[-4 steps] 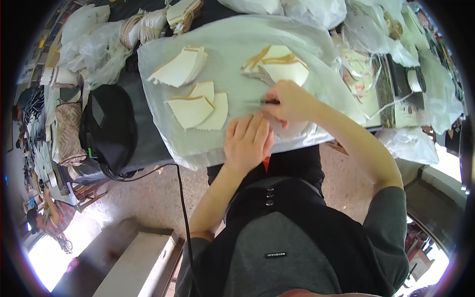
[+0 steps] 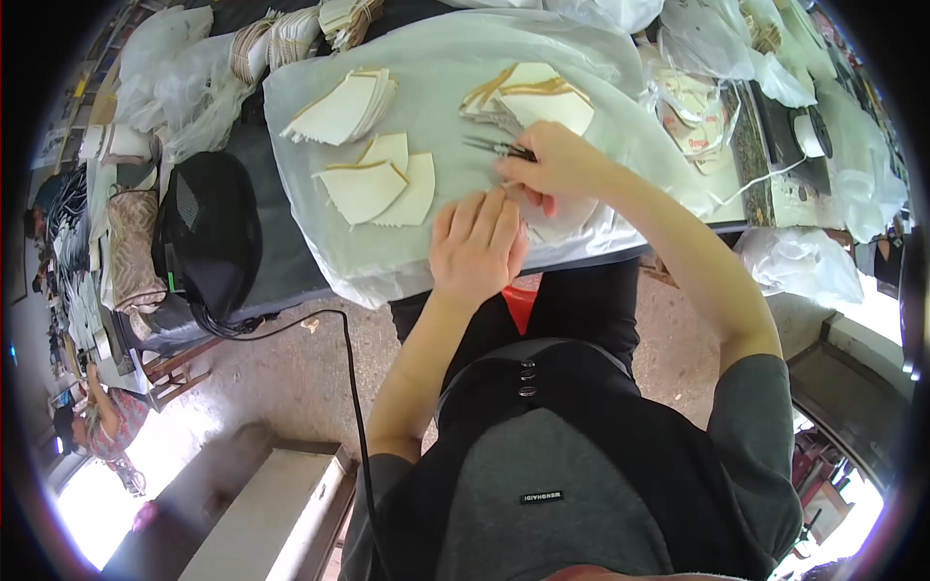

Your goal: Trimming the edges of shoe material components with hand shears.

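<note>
My right hand holds a small pair of scissors with a dark handle; the two thin metal blades point left and stand apart. Close beside it, near the table's front edge, my left hand lies knuckles up with its fingers bent together on a white cut piece. That piece shows only partly between my hands, and my left fingertips are hidden. Beyond the right hand lies a pile of white pieces with tan edges. More such pieces form a back-left stack and a spread group.
Translucent plastic sheeting covers the work area. A black mesh-sided bag with a cable stands left. Tied bundles and plastic bags line the back. A white spool sits right. Another person is far left.
The view has shifted, so the table things appear slightly higher. My right hand has moved a little away from my left, and the scissor blades show more clearly. More red shows between my legs.
</note>
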A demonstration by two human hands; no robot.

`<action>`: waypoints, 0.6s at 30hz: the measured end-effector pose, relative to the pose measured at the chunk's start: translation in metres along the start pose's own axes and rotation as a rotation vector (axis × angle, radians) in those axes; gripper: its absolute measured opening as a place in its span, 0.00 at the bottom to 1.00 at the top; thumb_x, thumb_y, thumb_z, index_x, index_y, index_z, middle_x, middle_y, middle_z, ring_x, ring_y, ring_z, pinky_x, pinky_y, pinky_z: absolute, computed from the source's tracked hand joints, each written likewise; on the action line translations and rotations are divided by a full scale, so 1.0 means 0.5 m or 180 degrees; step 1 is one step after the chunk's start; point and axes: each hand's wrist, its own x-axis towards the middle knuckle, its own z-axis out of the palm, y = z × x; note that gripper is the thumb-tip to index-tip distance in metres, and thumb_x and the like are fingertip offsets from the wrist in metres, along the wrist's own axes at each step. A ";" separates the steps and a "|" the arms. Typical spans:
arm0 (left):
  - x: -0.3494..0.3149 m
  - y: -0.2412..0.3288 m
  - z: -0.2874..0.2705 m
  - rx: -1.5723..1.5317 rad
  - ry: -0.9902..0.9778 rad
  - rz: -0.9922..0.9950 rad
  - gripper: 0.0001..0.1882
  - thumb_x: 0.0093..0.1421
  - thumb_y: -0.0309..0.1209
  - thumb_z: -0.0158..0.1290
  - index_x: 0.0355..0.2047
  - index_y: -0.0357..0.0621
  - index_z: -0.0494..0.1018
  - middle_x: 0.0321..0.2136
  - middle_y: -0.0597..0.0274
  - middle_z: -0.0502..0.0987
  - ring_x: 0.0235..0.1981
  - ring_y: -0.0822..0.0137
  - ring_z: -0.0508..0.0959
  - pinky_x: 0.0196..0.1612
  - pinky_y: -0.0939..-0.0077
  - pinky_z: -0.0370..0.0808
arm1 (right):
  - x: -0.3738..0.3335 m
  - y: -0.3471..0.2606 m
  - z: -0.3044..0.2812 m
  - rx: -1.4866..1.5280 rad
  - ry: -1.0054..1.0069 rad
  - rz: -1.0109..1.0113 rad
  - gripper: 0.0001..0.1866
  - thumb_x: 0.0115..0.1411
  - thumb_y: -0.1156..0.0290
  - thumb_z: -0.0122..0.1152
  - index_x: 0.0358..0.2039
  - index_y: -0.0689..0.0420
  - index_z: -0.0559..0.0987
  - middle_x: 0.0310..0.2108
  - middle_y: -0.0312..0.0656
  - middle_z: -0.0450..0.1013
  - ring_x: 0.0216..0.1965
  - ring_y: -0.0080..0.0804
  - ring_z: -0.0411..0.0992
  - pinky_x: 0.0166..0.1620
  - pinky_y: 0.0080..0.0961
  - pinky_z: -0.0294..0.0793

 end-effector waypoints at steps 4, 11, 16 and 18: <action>-0.001 0.007 0.006 0.0197 0.0122 0.0110 0.12 0.58 0.34 0.53 0.40 0.42 0.75 0.42 0.61 0.79 0.43 0.59 0.77 0.48 0.62 0.70 | 0.001 0.011 0.002 -0.0161 0.0124 -0.0147 0.21 0.64 0.63 0.57 0.19 0.66 0.77 0.14 0.43 0.73 0.12 0.30 0.73 0.19 0.26 0.72; -0.004 0.011 0.003 0.0306 0.0298 0.0197 0.10 0.59 0.32 0.52 0.40 0.43 0.75 0.41 0.62 0.79 0.43 0.57 0.78 0.48 0.63 0.70 | -0.003 0.014 0.018 -0.0584 0.0279 -0.0515 0.20 0.62 0.61 0.56 0.22 0.66 0.78 0.15 0.44 0.75 0.14 0.33 0.75 0.24 0.28 0.76; -0.008 0.015 0.003 0.0313 0.0340 0.0185 0.09 0.59 0.31 0.53 0.40 0.45 0.75 0.41 0.64 0.79 0.43 0.58 0.77 0.48 0.63 0.71 | -0.010 0.013 0.017 -0.0710 0.0326 -0.0564 0.20 0.62 0.61 0.55 0.23 0.66 0.78 0.17 0.44 0.76 0.15 0.33 0.76 0.27 0.28 0.77; -0.007 0.015 0.003 0.0320 0.0354 0.0196 0.09 0.59 0.32 0.52 0.39 0.45 0.75 0.41 0.64 0.79 0.43 0.58 0.77 0.48 0.63 0.71 | -0.015 0.010 0.018 -0.0847 0.0320 -0.0488 0.17 0.62 0.62 0.52 0.23 0.62 0.77 0.19 0.41 0.78 0.19 0.32 0.79 0.32 0.29 0.79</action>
